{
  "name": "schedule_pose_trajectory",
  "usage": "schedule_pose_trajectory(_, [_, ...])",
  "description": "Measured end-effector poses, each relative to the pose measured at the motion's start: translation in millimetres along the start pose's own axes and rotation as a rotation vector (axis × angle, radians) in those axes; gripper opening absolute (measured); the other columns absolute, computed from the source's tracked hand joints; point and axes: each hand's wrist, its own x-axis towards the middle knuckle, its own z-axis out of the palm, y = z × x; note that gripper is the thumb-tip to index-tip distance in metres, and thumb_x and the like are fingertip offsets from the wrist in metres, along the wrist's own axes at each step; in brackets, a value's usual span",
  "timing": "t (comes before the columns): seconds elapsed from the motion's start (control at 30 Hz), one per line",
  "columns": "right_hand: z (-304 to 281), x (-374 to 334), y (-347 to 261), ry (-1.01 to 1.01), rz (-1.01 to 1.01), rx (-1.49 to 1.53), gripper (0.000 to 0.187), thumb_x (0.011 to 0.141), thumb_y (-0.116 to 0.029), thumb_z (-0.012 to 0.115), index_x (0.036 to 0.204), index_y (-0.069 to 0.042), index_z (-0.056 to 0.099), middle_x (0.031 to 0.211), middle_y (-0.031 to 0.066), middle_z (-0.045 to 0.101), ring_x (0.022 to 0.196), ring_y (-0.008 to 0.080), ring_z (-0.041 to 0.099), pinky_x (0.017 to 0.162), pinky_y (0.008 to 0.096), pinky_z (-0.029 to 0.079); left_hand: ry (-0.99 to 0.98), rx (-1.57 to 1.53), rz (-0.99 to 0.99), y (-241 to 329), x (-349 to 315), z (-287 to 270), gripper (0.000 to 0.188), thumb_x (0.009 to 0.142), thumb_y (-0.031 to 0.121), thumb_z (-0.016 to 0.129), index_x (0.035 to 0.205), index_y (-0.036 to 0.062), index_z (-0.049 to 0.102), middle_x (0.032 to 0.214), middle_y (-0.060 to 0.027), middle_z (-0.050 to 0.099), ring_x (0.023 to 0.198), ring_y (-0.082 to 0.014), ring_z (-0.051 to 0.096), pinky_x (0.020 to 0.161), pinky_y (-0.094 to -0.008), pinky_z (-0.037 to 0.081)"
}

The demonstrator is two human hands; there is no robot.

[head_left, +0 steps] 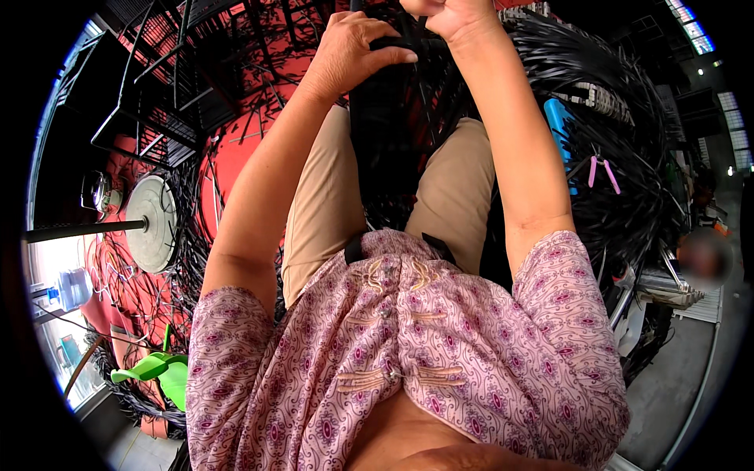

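Both my arms stretch forward to the top of the head view. My left hand (353, 51) is closed, with a flat black strip (386, 42) between its thumb and fingers. Close by on the right, my right hand (457, 17) is also closed, partly cut off by the upper edge; what it grips is hidden. Below the hands, between my knees, stands a dark framework (389, 118) whose details are lost in shadow.
Loose black strips (581, 59) are heaped at the right, with pink-handled cutters (603, 174) and a blue object (559, 129) among them. Black metal frames (161, 94) stand at left on the red floor covering (236, 157). A round grey base with a pole (153, 224) lies left.
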Motion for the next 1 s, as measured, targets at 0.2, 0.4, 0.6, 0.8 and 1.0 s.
schedule_pose_trajectory(0.2, [0,-5,-11,0.027,-0.032,-0.017,0.020,0.102,-0.022,0.060,0.106,-0.003,0.063,0.057,-0.0085,0.038,0.041,0.0054,0.030,0.039,0.0238,0.023,-0.001,-0.027,0.013,5,8,3,0.043,0.077,0.044,0.084,0.096,0.0062,0.079,0.090,-0.0091,0.072,0.098,-0.0266,0.064,0.102,-0.0389,0.043])
schedule_pose_trajectory(0.4, [-2,5,-7,-0.017,-0.028,-0.061,0.019,0.101,-0.022,0.061,0.104,-0.003,0.063,0.058,-0.0080,0.039,0.042,0.0055,0.031,0.039,0.0235,0.023,0.038,-0.015,0.038,2,5,4,0.042,0.077,0.044,0.084,0.095,0.0069,0.079,0.090,-0.0085,0.072,0.097,-0.0258,0.064,0.101,-0.0387,0.042])
schedule_pose_trajectory(0.6, [-20,37,9,-0.010,0.076,-0.108,0.020,0.100,-0.023,0.061,0.106,-0.003,0.062,0.058,-0.0082,0.038,0.042,0.0053,0.030,0.040,0.0231,0.024,0.079,0.007,0.045,2,2,5,0.040,0.077,0.043,0.084,0.090,0.0063,0.077,0.083,-0.0089,0.068,0.091,-0.0258,0.065,0.099,-0.0382,0.043])
schedule_pose_trajectory(0.8, [-74,99,41,0.190,0.490,-0.162,0.013,0.102,-0.012,0.050,0.108,-0.001,0.056,0.059,-0.0044,0.038,0.042,0.0094,0.032,0.040,0.0268,0.027,0.136,0.050,0.056,-1,-2,9,0.041,0.077,0.043,0.085,0.091,0.0058,0.076,0.080,-0.0091,0.067,0.090,-0.0263,0.064,0.099,-0.0391,0.042])
schedule_pose_trajectory(1.0, [-152,172,74,0.455,0.634,-0.339,0.029,0.106,-0.017,0.044,0.093,0.003,0.061,0.055,-0.0039,0.045,0.037,0.0066,0.032,0.038,0.0244,0.029,0.065,-0.026,0.115,10,7,10,0.041,0.083,0.034,0.081,0.117,0.0143,0.072,0.093,-0.0062,0.069,0.095,-0.0254,0.064,0.097,-0.0392,0.042])
